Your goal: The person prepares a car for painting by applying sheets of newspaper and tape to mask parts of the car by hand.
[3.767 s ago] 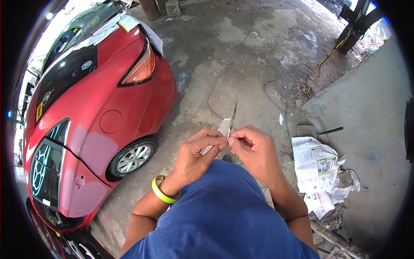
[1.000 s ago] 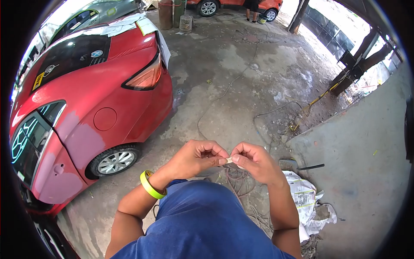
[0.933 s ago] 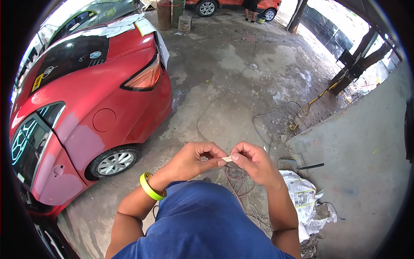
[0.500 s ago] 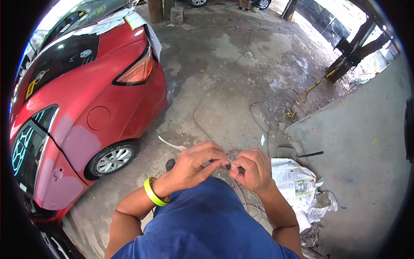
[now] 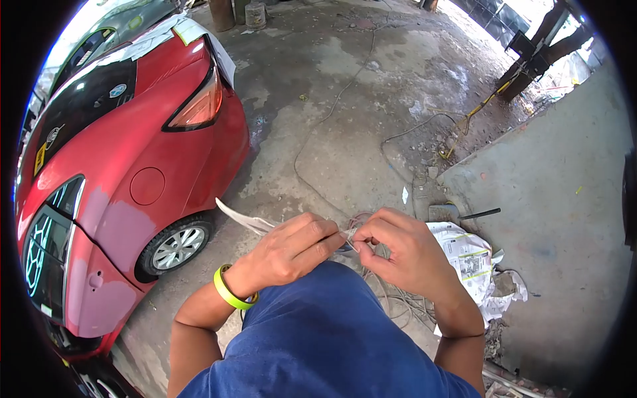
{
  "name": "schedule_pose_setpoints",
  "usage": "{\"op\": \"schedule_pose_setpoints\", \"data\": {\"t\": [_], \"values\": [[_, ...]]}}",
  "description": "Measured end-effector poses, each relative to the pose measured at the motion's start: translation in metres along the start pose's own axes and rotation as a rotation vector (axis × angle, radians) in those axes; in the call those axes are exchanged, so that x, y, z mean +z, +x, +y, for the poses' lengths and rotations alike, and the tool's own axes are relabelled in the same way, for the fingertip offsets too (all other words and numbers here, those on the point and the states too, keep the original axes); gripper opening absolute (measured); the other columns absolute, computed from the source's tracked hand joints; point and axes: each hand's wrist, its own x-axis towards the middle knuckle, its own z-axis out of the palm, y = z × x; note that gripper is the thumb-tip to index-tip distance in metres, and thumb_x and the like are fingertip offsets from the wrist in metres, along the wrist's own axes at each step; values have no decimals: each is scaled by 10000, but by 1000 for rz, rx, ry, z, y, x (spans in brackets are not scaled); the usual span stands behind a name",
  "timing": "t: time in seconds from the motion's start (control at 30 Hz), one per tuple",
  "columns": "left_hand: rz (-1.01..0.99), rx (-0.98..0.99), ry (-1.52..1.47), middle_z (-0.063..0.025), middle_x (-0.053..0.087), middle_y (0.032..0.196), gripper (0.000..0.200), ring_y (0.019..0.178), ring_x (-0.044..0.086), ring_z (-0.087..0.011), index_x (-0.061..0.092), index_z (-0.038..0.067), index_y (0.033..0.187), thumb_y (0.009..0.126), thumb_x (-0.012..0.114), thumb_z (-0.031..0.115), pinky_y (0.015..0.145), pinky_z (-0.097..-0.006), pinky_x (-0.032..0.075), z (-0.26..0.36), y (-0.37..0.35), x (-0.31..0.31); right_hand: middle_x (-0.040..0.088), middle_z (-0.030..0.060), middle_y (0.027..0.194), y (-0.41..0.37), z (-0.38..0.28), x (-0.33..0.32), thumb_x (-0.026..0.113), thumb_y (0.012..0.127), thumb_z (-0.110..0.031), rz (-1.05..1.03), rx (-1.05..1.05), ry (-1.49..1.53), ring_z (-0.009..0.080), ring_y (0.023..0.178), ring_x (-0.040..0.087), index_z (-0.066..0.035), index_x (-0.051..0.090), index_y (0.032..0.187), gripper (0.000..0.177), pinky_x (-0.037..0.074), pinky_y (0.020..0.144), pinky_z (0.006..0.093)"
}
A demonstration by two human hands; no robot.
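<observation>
A: Left hand [image 5: 288, 251]?

B: Back upward, fingers curled, closed on a pale strip [image 5: 247, 220].

A: Right hand [image 5: 401, 249]?

B: Pinched, thumb to forefinger, on the near end of the same strip; nearly meeting the left fingertips, in front of the blue shirt [image 5: 338, 331].

A: Strip, position and form?

B: Between both hands at one end; out past the left hand at the other, toward the red car [image 5: 166, 132]. Long, narrow, off-white, pointed at the far tip. Material: cannot tell.

A: On the left wrist?

B: One band [image 5: 232, 292], bright yellow.

A: Car, particulars?

B: At left, with dull pink patches on flank and door; rear wheel [image 5: 178, 249] with pale spokes; red tail light [image 5: 199, 106]; papers [image 5: 149, 43] across the top at the back.

A: Right side?

B: Crumpled printed sheets [image 5: 470, 257], partly behind the right forearm. Just above, one black rod [image 5: 480, 213]. Beyond, a broad grey slab [image 5: 551, 199].

A: Floor [image 5: 345, 146]?

B: Concrete, stained. Thin cable [image 5: 332, 109] winding across; loose hoses [image 5: 398, 305] beside the shirt, near the right forearm; small white scrap [image 5: 405, 194] above the right hand. Far off, at top, one bucket [image 5: 255, 16].
</observation>
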Motion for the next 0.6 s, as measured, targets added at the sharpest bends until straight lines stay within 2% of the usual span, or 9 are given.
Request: {"op": "schedule_pose_setpoints", "data": {"t": [0.03, 0.13, 0.23, 0.43, 0.6], "values": [[-1, 9, 23, -158, 683, 1077, 361, 886, 693, -278, 732, -78, 1109, 761, 749, 18, 743, -377, 596, -1, 0, 0, 656, 94, 895, 1, 0, 0, 782, 881, -47, -13, -10, -29, 318, 829, 689, -50, 700, 993, 140, 549, 738, 432], [15, 23, 30, -160, 681, 1078, 378, 868, 682, -276, 721, -82, 1122, 757, 748, 14, 738, -376, 591, -4, 0, 2, 700, 103, 899, 4, -7, 1, 776, 884, -10, 22, -2, -66, 256, 768, 737, -29, 727, 987, 116, 570, 665, 378], [9, -24, 42, -159, 677, 1081, 390, 868, 683, -276, 716, -78, 1137, 757, 749, 5, 735, -372, 587, 1, -2, 5, 656, 101, 886, 4, -12, 4, 780, 893, -58, 39, 6, -139, 322, 795, 690, -48, 683, 972, 125, 557, 715, 442], [9, -121, 59, -155, 673, 1084, 366, 874, 687, -287, 718, -66, 1145, 785, 763, -23, 722, -374, 586, 5, -4, 14, 651, 112, 878, 10, -9, 4, 765, 916, -64, -6, -12, -243, 328, 804, 691, -20, 652, 965, 131, 559, 694, 448], [44, -124, 60, -155, 681, 1082, 362, 870, 692, -288, 714, -60, 1124, 770, 789, -64, 718, -385, 591, 3, -2, 18, 641, 104, 881, 15, -1, 4, 771, 904, -84, -6, -79, -275, 314, 824, 694, -28, 624, 939, 160, 563, 690, 449]]}}
